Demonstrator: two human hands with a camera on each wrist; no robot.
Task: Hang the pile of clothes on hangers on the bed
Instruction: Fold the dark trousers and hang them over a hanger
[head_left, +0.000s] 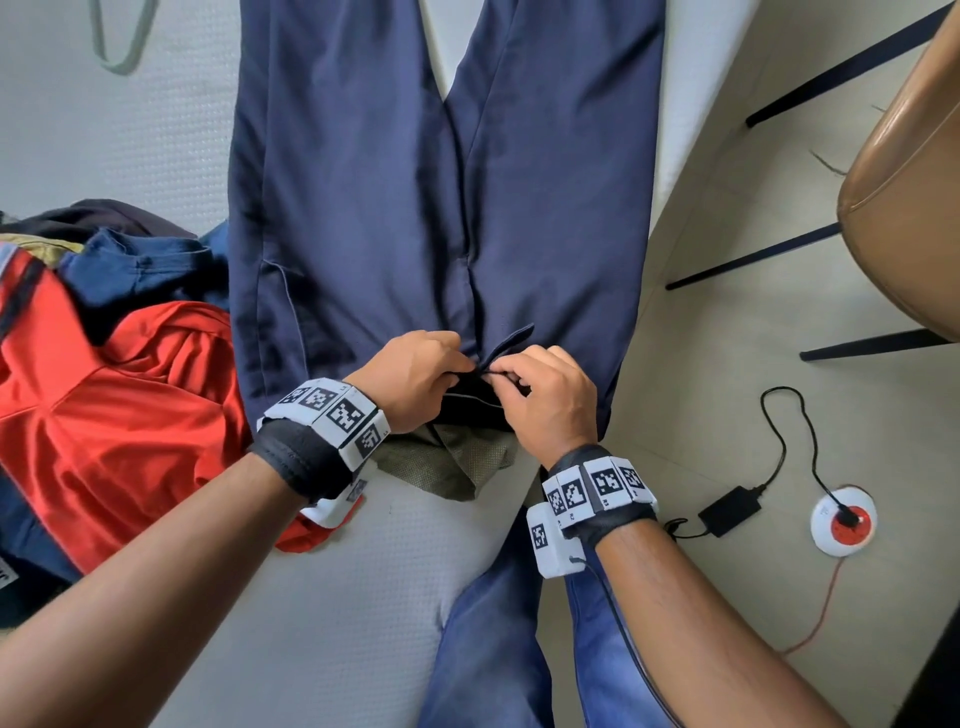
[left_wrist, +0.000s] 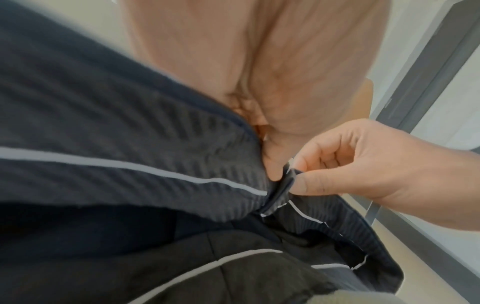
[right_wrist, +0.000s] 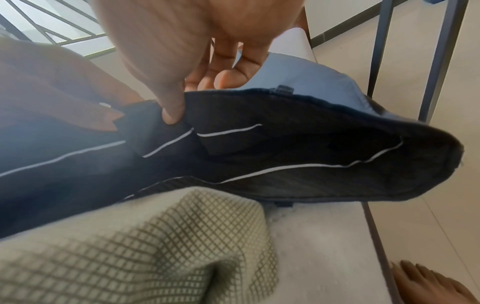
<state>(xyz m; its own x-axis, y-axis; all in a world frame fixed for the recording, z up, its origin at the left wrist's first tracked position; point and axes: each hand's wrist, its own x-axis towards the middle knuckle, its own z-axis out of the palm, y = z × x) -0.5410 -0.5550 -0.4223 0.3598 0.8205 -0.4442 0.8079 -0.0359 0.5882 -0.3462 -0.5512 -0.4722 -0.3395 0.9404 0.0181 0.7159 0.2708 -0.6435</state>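
Note:
Navy trousers (head_left: 405, 208) lie flat on the white bed (head_left: 363, 597), legs pointing away, the waist towards me. Both hands meet at the front of the waistband (left_wrist: 130, 144). My left hand (head_left: 457, 358) grips the left edge of the opening. My right hand (head_left: 498, 376) pinches a small dark tab (left_wrist: 283, 189) between thumb and forefinger. The dark lining with thin white piping (right_wrist: 311, 148) gapes open. A grey-green hanger (head_left: 122, 47) lies at the far left of the bed.
A pile of clothes (head_left: 104, 415), red and navy, sits at the left. An olive mesh cloth (head_left: 447, 462) lies under the waist. Right of the bed stands a tan chair (head_left: 909, 182); a black charger (head_left: 730, 514) and a floor socket (head_left: 844, 519) lie nearby.

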